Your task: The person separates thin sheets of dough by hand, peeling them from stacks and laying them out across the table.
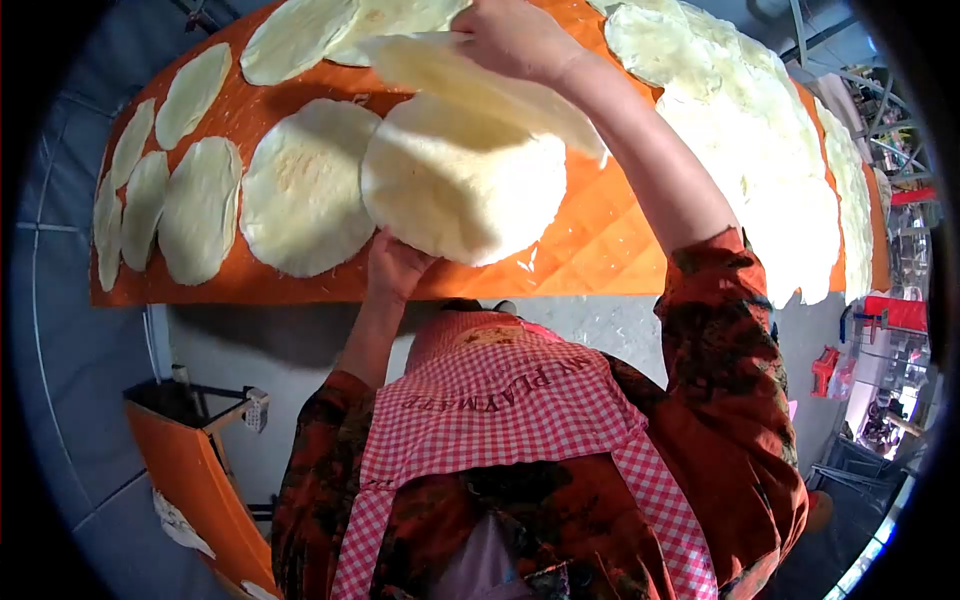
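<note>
Flatbreads (305,190) lie spread across the orange cloth (600,235), with one sheet (440,70) off it, pinched in the right hand (520,40) above a round (470,190) whose near edge the left hand's (400,265) fingers grasp.

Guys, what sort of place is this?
Probably a small flatbread-making workspace, maybe a market stall. Thin flatbreads are spread over a long table with an orange cover, and the worker wears a red-and-white gingham apron. Can't tell whether it sells to customers.

The table (610,225) is orange, the apron (510,400) pink-and-white checked, the flatbreads (480,190) cream.
</note>
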